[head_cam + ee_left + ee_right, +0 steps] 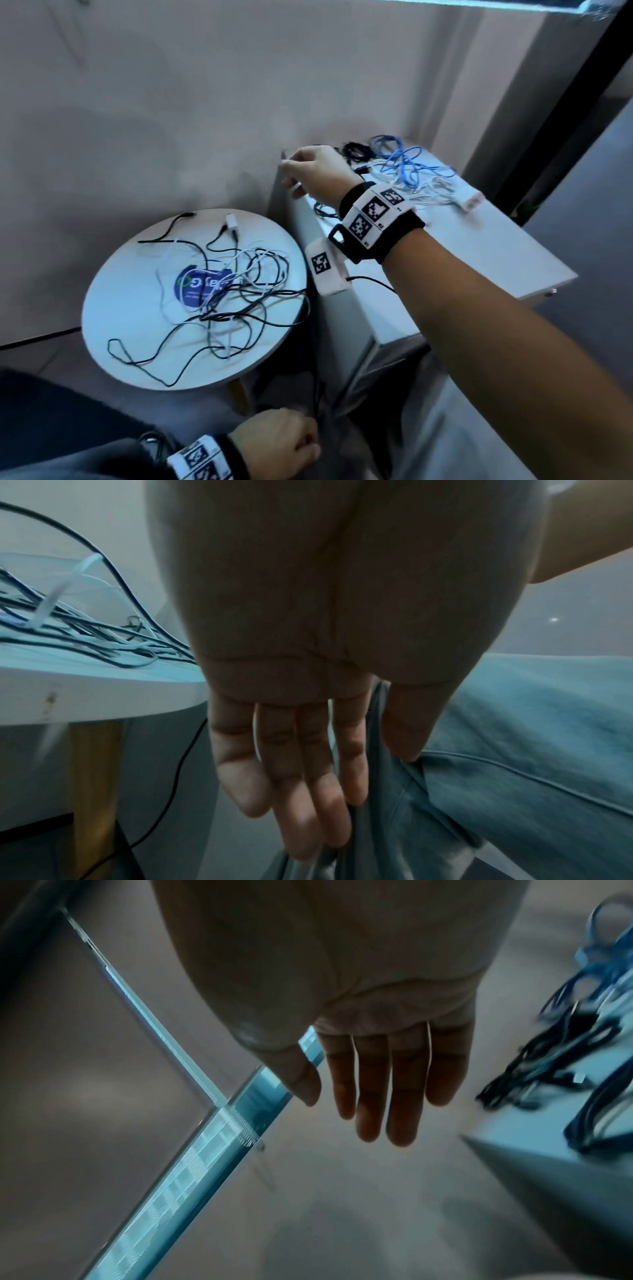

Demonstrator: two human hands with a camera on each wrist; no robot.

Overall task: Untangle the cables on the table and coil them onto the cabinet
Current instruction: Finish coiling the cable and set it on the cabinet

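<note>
Head view: right hand (317,173) fingers relaxed over cabinet (479,246), left hand (279,442) fingers straight, holding nothing.

A blue round sticker (197,286) lies flat on the desk's top, a plain pale wall (171,102) stands behind, and grey-blue trousers (531,737) show below.

The right arm stretches forward, its banded wrist raised, the right hand (317,171) hanging with fingers (371,1096) extended, loosely together and holding nothing. The left hand (277,445) sits low near the body, wrist banded too, its fingers (291,777) straight and pointing downward, empty.
</note>
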